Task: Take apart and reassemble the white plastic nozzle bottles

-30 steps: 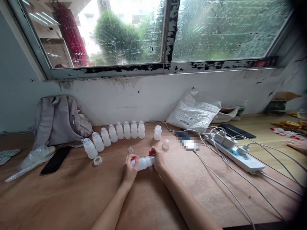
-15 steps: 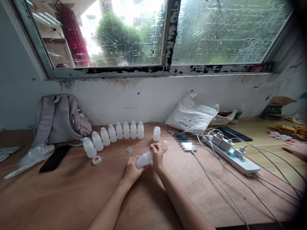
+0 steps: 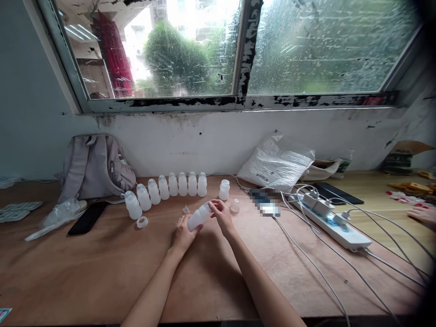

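Note:
A frosted white bottle [image 3: 198, 217] lies tilted between my hands, its upper end toward the right. My left hand [image 3: 184, 234] is wrapped round its lower part. The fingers of my right hand [image 3: 221, 214] pinch its upper end. Several similar bottles [image 3: 173, 184] stand upright in a curved row behind and to the left. Another bottle [image 3: 224, 190], without a domed cap, stands alone behind my right hand. A clear nipple piece [image 3: 185, 209] sits beyond my left hand. A white ring [image 3: 142, 222] rests by the leftmost bottle, and a clear cap [image 3: 235, 206] lies right of my right hand.
A grey backpack [image 3: 97, 165], a plastic bag [image 3: 59, 218] and a black phone [image 3: 87, 218] are on the left. To the right are a silver bag [image 3: 277, 161], a power strip [image 3: 335, 227] with cables, and a dark tablet [image 3: 339, 193]. Another person's hand [image 3: 422, 212] rests at the far right.
The view has shifted slightly. My hands and the held bottle have moved a little to the left and away from me, and my right fingers have changed their hold on its upper end.

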A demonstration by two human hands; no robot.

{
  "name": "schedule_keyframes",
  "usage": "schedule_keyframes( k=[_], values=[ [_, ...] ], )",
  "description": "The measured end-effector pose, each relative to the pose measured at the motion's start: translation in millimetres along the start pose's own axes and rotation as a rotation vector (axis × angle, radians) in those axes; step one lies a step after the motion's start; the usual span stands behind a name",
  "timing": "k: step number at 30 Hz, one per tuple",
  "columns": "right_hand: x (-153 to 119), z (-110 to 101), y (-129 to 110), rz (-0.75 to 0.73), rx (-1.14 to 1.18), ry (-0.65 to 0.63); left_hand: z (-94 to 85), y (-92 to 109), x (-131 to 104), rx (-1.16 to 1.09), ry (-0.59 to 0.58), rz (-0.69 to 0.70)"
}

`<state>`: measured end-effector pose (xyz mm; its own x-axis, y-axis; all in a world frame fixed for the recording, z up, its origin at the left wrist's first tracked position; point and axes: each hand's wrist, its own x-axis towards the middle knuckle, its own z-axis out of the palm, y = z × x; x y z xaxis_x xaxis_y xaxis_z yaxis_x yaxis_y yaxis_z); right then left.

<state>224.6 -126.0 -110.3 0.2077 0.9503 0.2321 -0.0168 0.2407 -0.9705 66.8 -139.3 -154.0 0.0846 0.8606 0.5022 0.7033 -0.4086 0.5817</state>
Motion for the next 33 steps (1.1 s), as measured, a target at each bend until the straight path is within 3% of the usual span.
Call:
schedule_keyframes(
  k=[5, 12, 16, 20, 33],
  values=[
    [8.7, -7.0, -18.2, -0.196, -0.211, 0.034, -3.9, 1.1, -0.9, 0.011, 0.069, 0.024],
    [67.4, -21.5, -50.5, -0.435, -0.729, 0.195, -2.8, 2.7, -3.4, 0.013, 0.063, -0.011],
    [100.7, -14.6, -45.2, -0.410, -0.999, 0.093, -1.2, -0.7, -0.8, -0.026, 0.072, -0.019],
    [119.7, -8.3, -32.1, -0.377, -1.095, 0.079, -2.4, -0.9, 0.2, -0.110, 0.064, -0.019],
    [140.6, -4.0, -22.5, -0.317, -1.215, 0.125, -7.1, 7.7, -1.3, -0.211, 0.008, 0.028]
  ],
)
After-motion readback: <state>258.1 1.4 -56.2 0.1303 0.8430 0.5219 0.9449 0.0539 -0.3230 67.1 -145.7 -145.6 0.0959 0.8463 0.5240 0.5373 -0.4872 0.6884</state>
